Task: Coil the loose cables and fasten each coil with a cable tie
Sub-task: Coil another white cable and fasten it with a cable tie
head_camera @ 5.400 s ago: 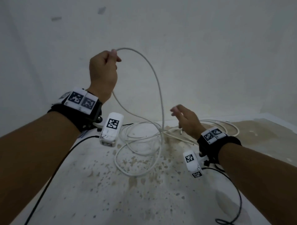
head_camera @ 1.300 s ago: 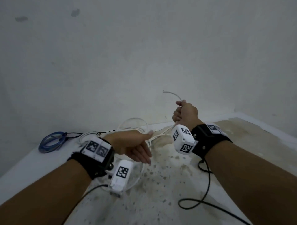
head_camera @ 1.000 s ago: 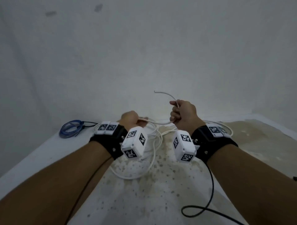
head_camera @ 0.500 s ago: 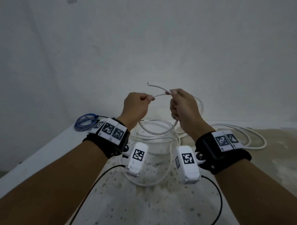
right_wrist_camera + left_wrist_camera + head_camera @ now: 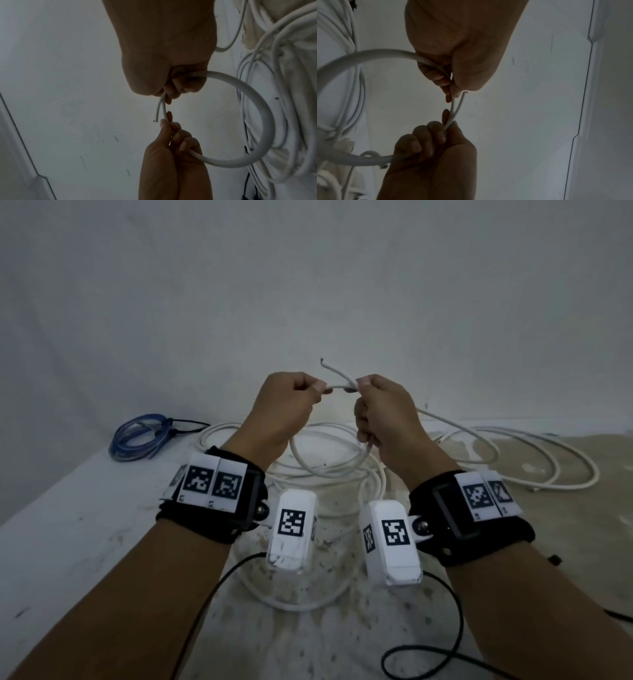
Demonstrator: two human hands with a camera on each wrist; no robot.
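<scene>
I hold a white cable (image 5: 325, 472) in the air with both hands, above the stained white table (image 5: 85, 529). My left hand (image 5: 317, 390) pinches one strand. Close beside it, my right hand (image 5: 359, 386) grips two strands together, and the cable's cut end (image 5: 322, 361) sticks up and left from it. Between the hands a small loop hangs down. In the left wrist view my left hand (image 5: 452, 86) is at the top, my right hand (image 5: 447, 125) below, the white cable (image 5: 351, 56) curving left. In the right wrist view the right hand (image 5: 164, 94) and left hand (image 5: 169, 125) close the cable (image 5: 257, 108) loop.
The rest of the white cable lies in loose turns (image 5: 548, 460) on the table under and to the right of my hands. A blue coil (image 5: 140, 433) with a black strand trailing from it sits at the back left. Black camera leads (image 5: 428, 655) cross the near table. A wall stands close behind.
Since a second ago both hands have risen from the table. My left hand has brought its strand up to the right hand, and the hanging loop between them has drawn smaller.
</scene>
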